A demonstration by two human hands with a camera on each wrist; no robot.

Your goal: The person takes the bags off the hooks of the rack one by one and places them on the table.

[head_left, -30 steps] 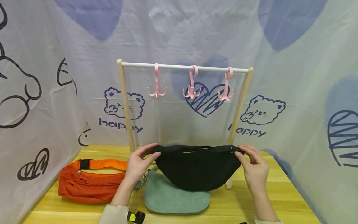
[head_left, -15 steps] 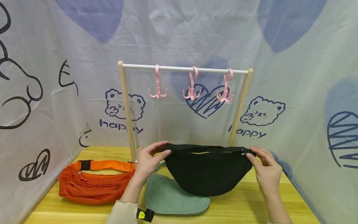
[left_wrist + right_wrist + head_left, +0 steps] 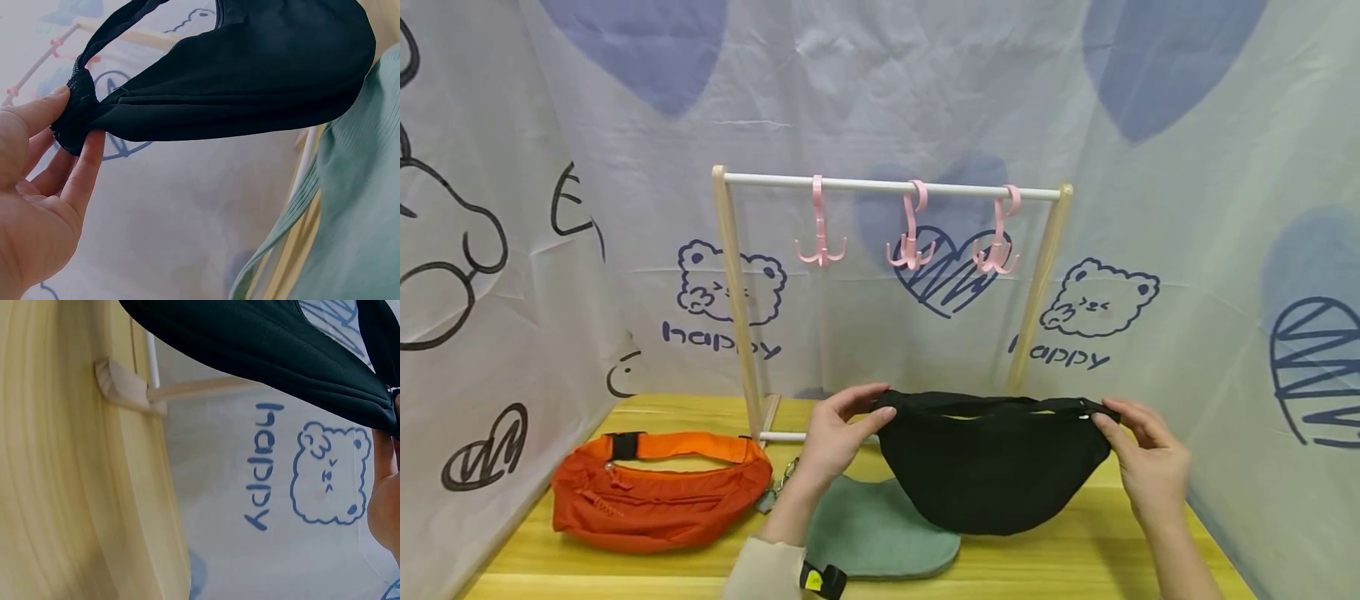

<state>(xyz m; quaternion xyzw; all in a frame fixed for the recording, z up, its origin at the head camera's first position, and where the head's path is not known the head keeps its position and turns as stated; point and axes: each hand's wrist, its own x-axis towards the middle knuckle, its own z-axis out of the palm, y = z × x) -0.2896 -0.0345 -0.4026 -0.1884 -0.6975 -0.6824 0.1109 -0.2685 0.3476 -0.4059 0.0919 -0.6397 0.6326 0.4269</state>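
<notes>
A black waist bag is stretched between both hands above the table, its strap running along the top. My left hand pinches the bag's left end, thumb on the near side; the left wrist view shows the thumb and fingers around that gathered corner of the bag. At the other end my right hand grips the right corner between thumb and fingers. Only part of that hand appears at the edge of the right wrist view. Below and behind the black bag lies a green bag, partly covered from sight.
An orange waist bag lies on the wooden table at left. Behind stands a rack with a white bar and wooden posts. Three pink hooks hang from it: left, middle and right. Printed cloth surrounds the table.
Both hands have carried the black bag to the right and slightly down in the head view. More of the rack's lower bar shows at left. The orange bag stays in place.
</notes>
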